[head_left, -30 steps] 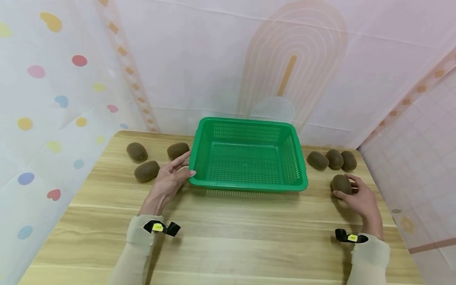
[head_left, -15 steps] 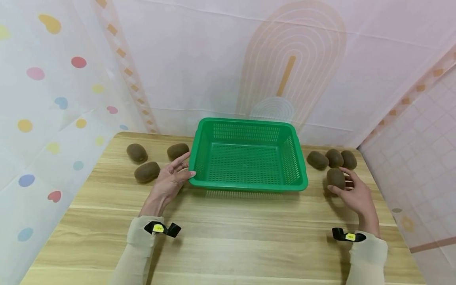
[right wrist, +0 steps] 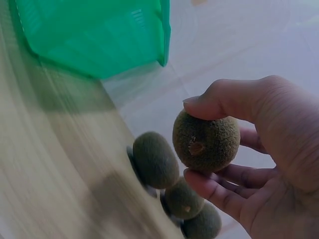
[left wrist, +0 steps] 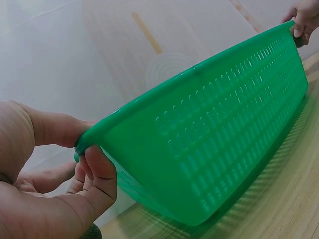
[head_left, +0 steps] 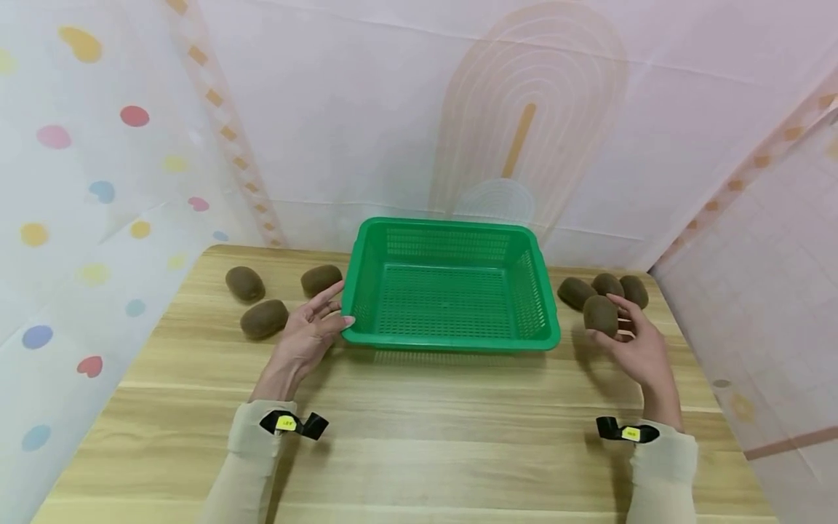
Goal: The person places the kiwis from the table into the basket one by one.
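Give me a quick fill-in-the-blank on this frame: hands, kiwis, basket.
1. The right hand holds one ____ between thumb and fingers, clear of the table.
2. The left hand grips the near-left corner of the green ____.
3. Left of the basket, ____ kiwis lie on the table.
4. The inside of the basket holds ____ kiwis.

Missing words: kiwi; basket; three; no

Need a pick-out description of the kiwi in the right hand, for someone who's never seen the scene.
Find the green basket in the middle of the wooden table. Off its right side lie three kiwis in a row near the back edge. The one meant is the kiwi just in front of them: unlike those three, it is off the table, pinched in the right hand.
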